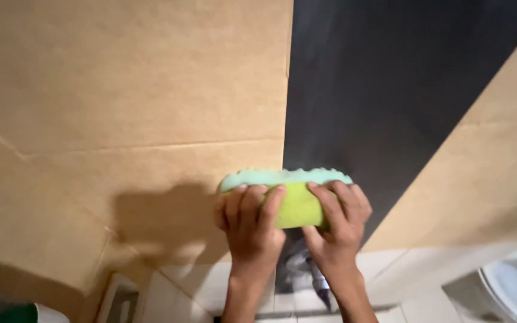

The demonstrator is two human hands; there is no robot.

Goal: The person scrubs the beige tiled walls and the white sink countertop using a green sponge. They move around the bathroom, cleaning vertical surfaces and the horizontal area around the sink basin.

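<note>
A broad sheet of plain brown corrugated cardboard (121,107) fills the left and centre of the view, creased by a long fold line that runs nearly level across it and by a slanting crease low on the left. A second brown cardboard panel (486,173) slopes across the right side. Between the two runs a tall dark grey, smooth strip of surface (384,90), wide at the top and narrowing toward the bottom. Below the cardboard lie pale white floor tiles (204,287), and at the lower right corner sits part of a rounded white fixture (516,287), too cropped to name surely.

Both hands hold a thick sponge block with a yellow-green body and a bumpy mint-green top layer (288,188) against the lower edge where the left cardboard sheet meets the dark strip. Its long axis lies almost level, left to right, with the mint-green bumpy layer facing up and away and the yellow-green side facing the person. The left hand (249,221) is closed around the sponge's left half, fingers spread over the yellow-green face, its grip firm. The right hand (339,221) is closed on the right half, fingers curled over the face and end. The two hands nearly touch beneath the sponge. Their shadow falls on the cardboard just left of them.
</note>
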